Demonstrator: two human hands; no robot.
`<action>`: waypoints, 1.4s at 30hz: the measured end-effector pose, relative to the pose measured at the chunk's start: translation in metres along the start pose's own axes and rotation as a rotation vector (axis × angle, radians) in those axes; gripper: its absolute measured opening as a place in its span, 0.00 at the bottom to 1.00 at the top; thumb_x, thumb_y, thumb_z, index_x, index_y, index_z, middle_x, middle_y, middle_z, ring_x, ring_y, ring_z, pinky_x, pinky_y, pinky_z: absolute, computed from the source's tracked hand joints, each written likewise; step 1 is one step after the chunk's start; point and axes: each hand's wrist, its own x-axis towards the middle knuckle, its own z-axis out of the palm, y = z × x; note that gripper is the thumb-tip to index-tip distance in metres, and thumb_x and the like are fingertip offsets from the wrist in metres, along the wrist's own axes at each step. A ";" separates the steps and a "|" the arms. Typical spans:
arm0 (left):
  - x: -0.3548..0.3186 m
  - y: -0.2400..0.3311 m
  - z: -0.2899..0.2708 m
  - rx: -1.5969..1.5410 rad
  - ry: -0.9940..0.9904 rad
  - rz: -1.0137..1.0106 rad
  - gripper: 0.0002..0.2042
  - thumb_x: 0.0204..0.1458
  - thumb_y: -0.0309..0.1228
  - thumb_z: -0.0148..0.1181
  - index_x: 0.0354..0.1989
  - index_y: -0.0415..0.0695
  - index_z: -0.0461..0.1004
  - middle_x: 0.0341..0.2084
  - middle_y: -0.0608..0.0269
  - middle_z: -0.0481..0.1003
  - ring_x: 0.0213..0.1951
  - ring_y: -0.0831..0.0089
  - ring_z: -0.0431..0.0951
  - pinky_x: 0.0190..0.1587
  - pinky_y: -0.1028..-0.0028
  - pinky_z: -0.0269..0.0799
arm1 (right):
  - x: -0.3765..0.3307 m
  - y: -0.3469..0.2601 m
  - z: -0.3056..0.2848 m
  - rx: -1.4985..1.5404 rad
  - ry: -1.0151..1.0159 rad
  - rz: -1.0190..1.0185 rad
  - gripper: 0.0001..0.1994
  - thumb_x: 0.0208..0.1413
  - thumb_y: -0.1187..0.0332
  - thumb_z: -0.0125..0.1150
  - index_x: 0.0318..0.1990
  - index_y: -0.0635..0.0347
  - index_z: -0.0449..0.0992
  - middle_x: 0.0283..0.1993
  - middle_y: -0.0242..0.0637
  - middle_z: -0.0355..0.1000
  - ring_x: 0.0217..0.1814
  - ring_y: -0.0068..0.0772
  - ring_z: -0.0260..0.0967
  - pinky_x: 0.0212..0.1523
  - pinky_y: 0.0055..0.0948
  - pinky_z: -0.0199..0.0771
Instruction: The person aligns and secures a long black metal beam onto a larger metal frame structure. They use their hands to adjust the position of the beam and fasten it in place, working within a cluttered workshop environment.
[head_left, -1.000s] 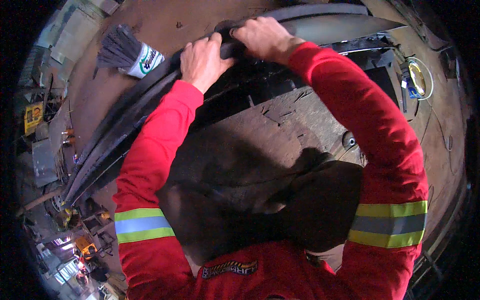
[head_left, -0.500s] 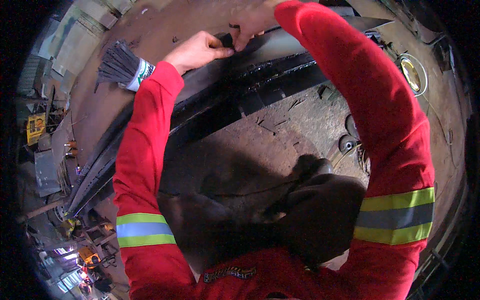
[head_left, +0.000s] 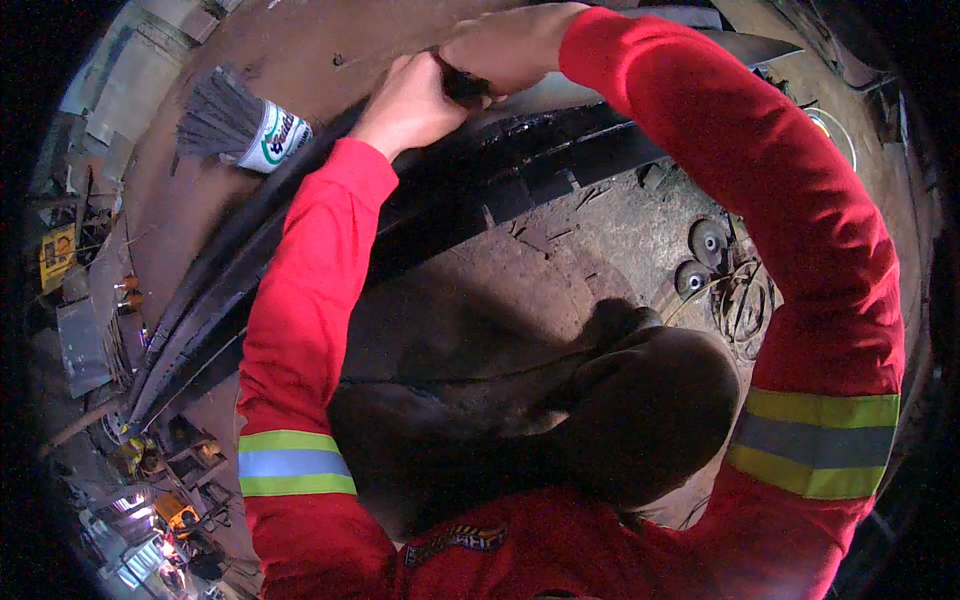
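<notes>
My left hand (head_left: 415, 105) and my right hand (head_left: 515, 50) meet over the far edge of a long, curved black metal piece (head_left: 550, 155). Both are closed, with fingers curled toward each other. Something small and dark (head_left: 462, 85) shows between them, but the fingers hide most of it and its kind cannot be made out. The metal piece runs from the lower left to a pointed tip (head_left: 770, 47) at the upper right, passing beneath my left forearm.
Left of my left hand, a white tub (head_left: 272, 138) lies tilted, full of thin dark rods (head_left: 212, 115). Two round discs (head_left: 708, 242) and a coiled cable (head_left: 745, 305) lie on the floor inside my right arm. A yellow box (head_left: 57, 257) and clutter line the left side.
My hands have drawn closer together; the left has shifted right and the right has come left over the dark thing. My right forearm has swung outward, uncovering the discs and cable.
</notes>
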 end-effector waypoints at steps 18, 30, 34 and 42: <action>-0.015 0.025 0.019 0.442 0.103 -0.238 0.19 0.37 0.39 0.68 0.33 0.38 0.75 0.31 0.45 0.76 0.36 0.48 0.77 0.40 0.58 0.73 | -0.014 -0.004 0.051 -0.195 0.262 0.058 0.07 0.45 0.74 0.57 0.34 0.58 0.75 0.37 0.44 0.75 0.40 0.46 0.75 0.39 0.40 0.77; 0.023 0.000 0.001 -0.288 -0.267 -0.082 0.16 0.55 0.39 0.55 0.33 0.35 0.76 0.21 0.70 0.74 0.28 0.82 0.68 0.34 0.76 0.66 | -0.050 0.058 0.001 0.334 -0.125 0.298 0.20 0.46 0.51 0.61 0.42 0.53 0.79 0.38 0.43 0.75 0.43 0.38 0.72 0.46 0.37 0.68; 0.040 0.014 -0.004 -0.220 -0.429 -0.161 0.17 0.53 0.41 0.58 0.25 0.35 0.74 0.14 0.73 0.65 0.23 0.83 0.60 0.25 0.74 0.57 | -0.036 0.088 0.013 0.404 -0.227 0.290 0.18 0.45 0.51 0.63 0.38 0.54 0.80 0.34 0.39 0.76 0.40 0.37 0.72 0.43 0.36 0.68; 0.042 0.020 -0.008 -0.026 -0.381 -0.173 0.16 0.48 0.39 0.62 0.23 0.35 0.75 0.13 0.63 0.69 0.20 0.79 0.64 0.24 0.71 0.61 | -0.035 0.068 -0.003 0.352 -0.156 0.172 0.17 0.40 0.56 0.68 0.30 0.61 0.79 0.28 0.39 0.76 0.29 0.33 0.71 0.31 0.35 0.67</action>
